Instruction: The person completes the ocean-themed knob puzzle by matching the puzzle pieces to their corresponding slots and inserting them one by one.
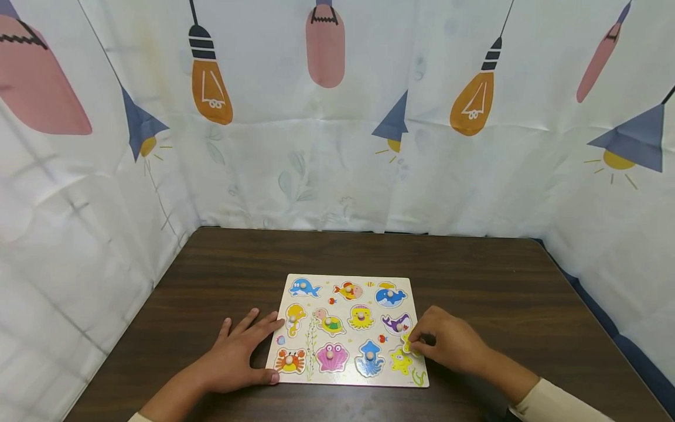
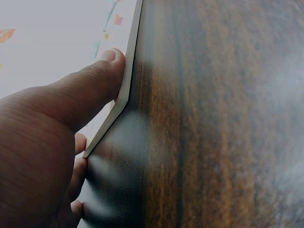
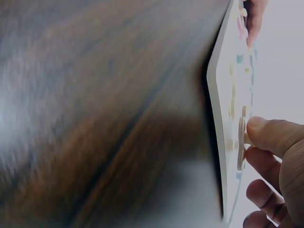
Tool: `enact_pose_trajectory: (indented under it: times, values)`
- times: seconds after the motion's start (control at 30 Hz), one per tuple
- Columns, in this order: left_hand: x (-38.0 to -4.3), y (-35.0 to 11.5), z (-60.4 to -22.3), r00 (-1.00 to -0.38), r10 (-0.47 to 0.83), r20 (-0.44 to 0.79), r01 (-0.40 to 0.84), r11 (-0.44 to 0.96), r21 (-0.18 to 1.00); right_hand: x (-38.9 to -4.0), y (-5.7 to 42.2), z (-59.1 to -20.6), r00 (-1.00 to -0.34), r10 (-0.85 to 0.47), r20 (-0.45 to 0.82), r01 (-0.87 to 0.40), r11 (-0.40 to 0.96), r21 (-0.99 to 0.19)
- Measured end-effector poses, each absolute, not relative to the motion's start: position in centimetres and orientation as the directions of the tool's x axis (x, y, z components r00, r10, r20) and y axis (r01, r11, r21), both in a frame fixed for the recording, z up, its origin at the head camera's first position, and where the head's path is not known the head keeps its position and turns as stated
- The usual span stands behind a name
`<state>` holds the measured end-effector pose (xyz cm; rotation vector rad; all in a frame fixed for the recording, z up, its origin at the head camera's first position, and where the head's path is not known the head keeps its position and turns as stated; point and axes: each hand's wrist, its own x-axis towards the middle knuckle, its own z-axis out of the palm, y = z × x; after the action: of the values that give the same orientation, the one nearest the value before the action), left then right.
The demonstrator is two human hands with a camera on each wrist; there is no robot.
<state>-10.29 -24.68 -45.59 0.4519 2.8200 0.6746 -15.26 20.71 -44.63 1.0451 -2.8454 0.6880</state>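
Note:
A wooden peg puzzle board [image 1: 350, 328] with sea-animal pieces lies flat on the table. My right hand [image 1: 450, 343] pinches a small yellow piece [image 1: 406, 343] by its knob, over the board's right side. Fingers partly hide its outline; in the right wrist view the thin piece [image 3: 241, 142] stands just off the board's face. Below it in the head view is a yellow starfish picture [image 1: 401, 361]. My left hand [image 1: 237, 354] is spread at the board's left edge, its thumb [image 2: 102, 71] resting on the near left corner and a fingertip touching the side.
The dark wood-grain table [image 1: 237, 252] extends around the board. Among the pieces on the board are a crab [image 1: 290, 361], a pink shell [image 1: 332, 357], a blue squid [image 1: 370, 358] and a purple whale [image 1: 396, 324]. A white printed curtain [image 1: 348, 176] hangs behind the table and on both sides.

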Motion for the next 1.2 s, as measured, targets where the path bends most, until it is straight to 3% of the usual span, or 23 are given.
enact_pose_trajectory:
  times: [0.7, 1.2]
  values:
    - [-10.3, -24.7, -45.4, -0.932, 0.338, -0.13, 0.243, 0.851, 0.466, -14.2, 18.6, -45.7, -0.687, -0.697, 0.206, -0.709, 0.582, -0.399]
    - [-10.3, -24.8, -45.6, -0.934, 0.335, -0.128, 0.244, 0.855, 0.457, -13.6, 18.3, -45.7, -0.705, -0.681, 0.198, -0.695, 0.606, -0.387]
